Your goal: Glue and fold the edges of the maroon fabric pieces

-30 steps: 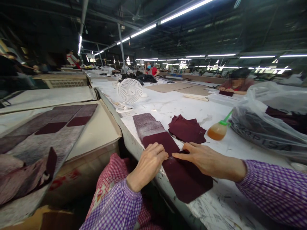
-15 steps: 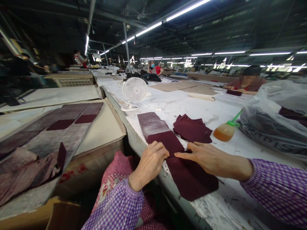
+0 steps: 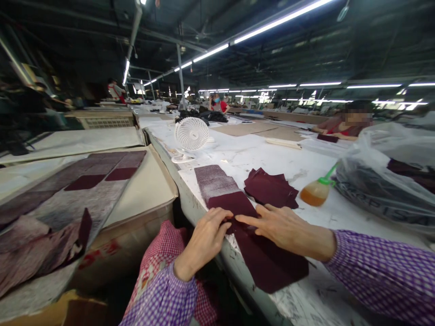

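A dark maroon piece of sheet material, fabric or leather, lies at the near edge of the white table. Its far end meets another maroon piece, beyond which shows a greyish, mottled strip. At the joint, on the table-edge side, my left hand has its fingers bent and closed on the maroon material; their exact grip is partly hidden. My right hand rests on the joint from the other side, index finger stretched out and fingers apart. Beside it is a fanned stack of maroon pieces.
A squeeze bottle of amber liquid and a clear plastic bag stand right. A white fan stands farther back on the table. Left, mottled sheets lie on a lower surface. Co-workers sit and stand beyond.
My right hand has slid left along the joint, its index fingertip now close to my left fingers. My left hand has shifted slightly left, and the view has tilted a little.
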The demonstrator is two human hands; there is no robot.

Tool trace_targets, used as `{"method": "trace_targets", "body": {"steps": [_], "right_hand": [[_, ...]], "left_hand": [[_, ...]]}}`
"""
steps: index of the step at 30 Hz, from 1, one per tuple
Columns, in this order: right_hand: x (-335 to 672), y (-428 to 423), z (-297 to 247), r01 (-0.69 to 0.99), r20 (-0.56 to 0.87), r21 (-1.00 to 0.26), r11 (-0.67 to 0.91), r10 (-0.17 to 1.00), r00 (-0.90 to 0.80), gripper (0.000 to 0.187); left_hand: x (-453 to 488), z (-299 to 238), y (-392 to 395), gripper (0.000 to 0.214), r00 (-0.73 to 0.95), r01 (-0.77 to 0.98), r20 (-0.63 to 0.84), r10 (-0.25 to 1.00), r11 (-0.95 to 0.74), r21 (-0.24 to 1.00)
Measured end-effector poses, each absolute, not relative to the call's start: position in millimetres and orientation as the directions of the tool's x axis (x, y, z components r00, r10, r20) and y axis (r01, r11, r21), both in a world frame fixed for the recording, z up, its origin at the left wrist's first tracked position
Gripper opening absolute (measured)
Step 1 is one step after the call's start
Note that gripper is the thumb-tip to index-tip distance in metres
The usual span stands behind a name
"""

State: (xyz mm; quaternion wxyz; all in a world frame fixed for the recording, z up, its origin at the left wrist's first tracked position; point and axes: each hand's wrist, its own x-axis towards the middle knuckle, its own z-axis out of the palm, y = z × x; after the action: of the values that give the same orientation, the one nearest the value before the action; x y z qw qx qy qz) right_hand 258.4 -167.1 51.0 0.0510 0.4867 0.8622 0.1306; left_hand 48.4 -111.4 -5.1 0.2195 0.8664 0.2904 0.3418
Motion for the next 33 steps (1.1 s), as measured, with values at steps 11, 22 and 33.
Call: {"method": "trace_targets", "body": {"steps": [11,22,33], "right_hand": [[314.6,-125.5,74.0,0.866,0.047,-0.379,0.328,0.941,-0.336,0.021],[383.4,-72.1,50.2,0.995,0.176,0.059,-0.081,0.982,0.07,0.033],[369.0,-79.5,45.7,0.916,0.366,0.363,-0.17,0.93,0.028,0.028]], "left_hand": [[55.6,6.0,-112.5,0.027,0.681,0.446,0.386,0.622,-0.77,0.456],[85.4,5.0,-113.3,0.015,0.681,0.586,0.438,0.587,-0.795,0.156],[77.6,6.6,-75.4,0.014,0.435,0.431,0.212,0.875,-0.409,0.805]]}}
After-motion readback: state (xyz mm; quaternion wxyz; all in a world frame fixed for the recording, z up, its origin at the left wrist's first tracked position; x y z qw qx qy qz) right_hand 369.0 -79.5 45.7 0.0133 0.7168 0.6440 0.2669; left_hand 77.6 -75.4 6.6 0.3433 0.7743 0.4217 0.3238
